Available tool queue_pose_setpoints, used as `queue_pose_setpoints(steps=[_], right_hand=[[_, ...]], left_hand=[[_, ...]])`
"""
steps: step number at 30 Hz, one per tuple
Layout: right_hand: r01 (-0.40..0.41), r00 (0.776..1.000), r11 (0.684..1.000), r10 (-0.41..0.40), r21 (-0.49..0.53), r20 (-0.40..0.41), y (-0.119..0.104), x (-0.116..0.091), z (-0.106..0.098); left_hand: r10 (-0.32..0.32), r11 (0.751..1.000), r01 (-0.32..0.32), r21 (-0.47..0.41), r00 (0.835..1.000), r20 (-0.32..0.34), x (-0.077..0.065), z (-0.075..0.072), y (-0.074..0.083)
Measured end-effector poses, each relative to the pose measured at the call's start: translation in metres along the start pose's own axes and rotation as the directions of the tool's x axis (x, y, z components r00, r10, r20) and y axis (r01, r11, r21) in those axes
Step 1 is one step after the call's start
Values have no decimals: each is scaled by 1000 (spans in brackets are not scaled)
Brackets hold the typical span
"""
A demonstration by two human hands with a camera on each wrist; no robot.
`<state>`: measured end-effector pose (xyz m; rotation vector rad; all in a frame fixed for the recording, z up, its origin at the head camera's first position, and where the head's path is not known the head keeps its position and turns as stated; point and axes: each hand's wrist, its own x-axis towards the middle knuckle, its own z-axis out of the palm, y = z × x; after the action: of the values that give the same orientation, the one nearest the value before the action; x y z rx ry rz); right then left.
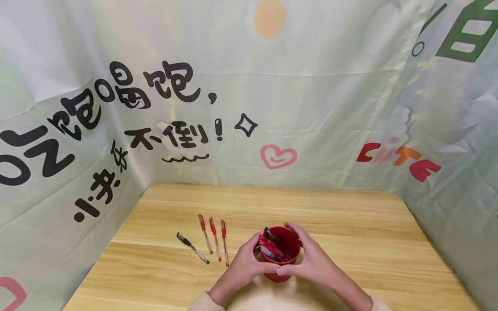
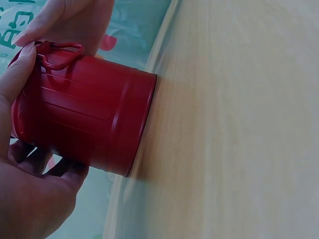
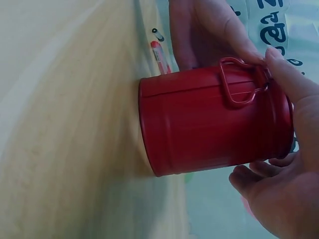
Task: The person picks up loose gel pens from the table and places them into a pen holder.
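A red metal bucket (image 1: pixel 277 277) with a small wire handle (image 2: pixel 65 59) is held between both hands near the front of the table. Several pens (image 1: pixel 273 249) with red and black parts lean inside it, toward its left side. My left hand (image 1: pixel 245 264) curls round the left of the bucket, and my right hand (image 1: pixel 317 258) grips the opposite side. Both thumbs meet at the near rim, close to the handle. In the right wrist view the base of the bucket (image 3: pixel 209 124) is at the tabletop; whether it touches I cannot tell.
Left of the bucket lie three red-capped pens (image 1: pixel 213 229), roughly side by side. A black-capped pen (image 1: pixel 193 248) lies slanted farther left. The wooden table (image 1: pixel 350 224) is bordered by printed fabric walls (image 1: pixel 319 108) at the back and both sides.
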<state>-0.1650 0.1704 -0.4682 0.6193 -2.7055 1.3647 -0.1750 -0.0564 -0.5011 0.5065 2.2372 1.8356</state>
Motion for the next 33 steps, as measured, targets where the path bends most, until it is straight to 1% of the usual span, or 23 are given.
queue_pose_setpoints(steps=[5,8,12,17,20,23,27,33], right_hand=[[-73,997,996,73,56,14,2,-1,2],[-130,991,987,127,98,33,3,-1,3],[-170,985,974,163,152,56,5,-1,3],[-151,988,970,140,190,69,7,-2,2],[-137,990,967,126,214,67,8,-2,2],[-127,991,965,117,229,57,9,-3,3],[-139,990,960,131,245,48,9,-3,4],[-156,988,952,148,263,48,9,-2,4]], left_hand=[[-4,1000,4,-4,1000,3,1,1,0],[5,1000,-5,-7,1000,7,1,1,1],[9,1000,-9,-7,1000,9,1,1,1],[-5,1000,5,-15,1000,6,-1,1,2],[-20,999,21,-26,1000,5,-2,1,2],[-22,999,22,-25,1000,6,-2,0,2],[-16,999,17,-29,1000,15,-2,-2,4],[-14,998,16,-64,999,37,-1,-4,3]])
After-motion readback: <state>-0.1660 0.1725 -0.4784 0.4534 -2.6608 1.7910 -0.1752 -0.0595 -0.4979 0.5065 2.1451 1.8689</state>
